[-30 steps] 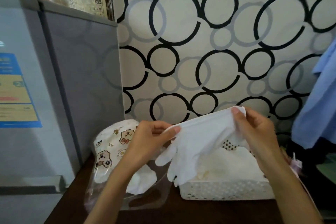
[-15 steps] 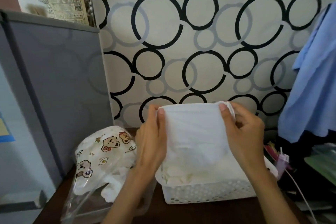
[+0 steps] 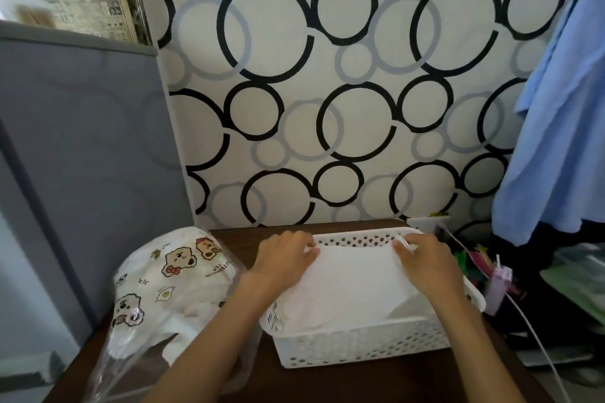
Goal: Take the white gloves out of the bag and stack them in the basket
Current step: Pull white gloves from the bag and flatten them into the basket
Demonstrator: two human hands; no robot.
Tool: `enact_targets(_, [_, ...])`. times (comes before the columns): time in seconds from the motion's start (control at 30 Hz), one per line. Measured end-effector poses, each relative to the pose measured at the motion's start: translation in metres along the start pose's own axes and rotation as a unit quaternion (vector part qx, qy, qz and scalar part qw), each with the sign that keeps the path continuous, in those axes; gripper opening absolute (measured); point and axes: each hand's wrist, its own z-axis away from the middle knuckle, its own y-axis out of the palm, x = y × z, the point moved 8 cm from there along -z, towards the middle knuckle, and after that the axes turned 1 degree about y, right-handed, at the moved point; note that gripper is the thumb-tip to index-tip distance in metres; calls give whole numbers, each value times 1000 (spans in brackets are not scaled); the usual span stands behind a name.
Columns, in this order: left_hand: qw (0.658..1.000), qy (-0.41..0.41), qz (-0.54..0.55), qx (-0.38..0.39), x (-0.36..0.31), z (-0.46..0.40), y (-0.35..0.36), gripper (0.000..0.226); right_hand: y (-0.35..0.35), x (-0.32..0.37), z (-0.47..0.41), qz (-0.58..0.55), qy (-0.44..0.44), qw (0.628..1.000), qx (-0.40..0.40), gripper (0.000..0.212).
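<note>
Your fingertips hide against the white glove (image 3: 355, 281) as your left hand (image 3: 283, 258) and right hand (image 3: 429, 263) pinch its far corners inside the basket (image 3: 360, 342).

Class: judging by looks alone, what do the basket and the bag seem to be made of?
Basket: seemingly rigid white plastic, matte; its walls are pierced with regular holes and keep their shape. Bag: apparently thin plastic film, clear and shiny lower down, printed with cartoon bears; it crinkles.
</note>
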Motion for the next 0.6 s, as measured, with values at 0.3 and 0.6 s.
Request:
enact_targets(0.3, [989,36,-112,-87,-22,-6,-15,42,-8,-4,-1,31,9,999,-2,35])
enact_targets(0.6, [964,57,-98,241,-15,50,34,87,40,17,21,133,-102,937,307,59])
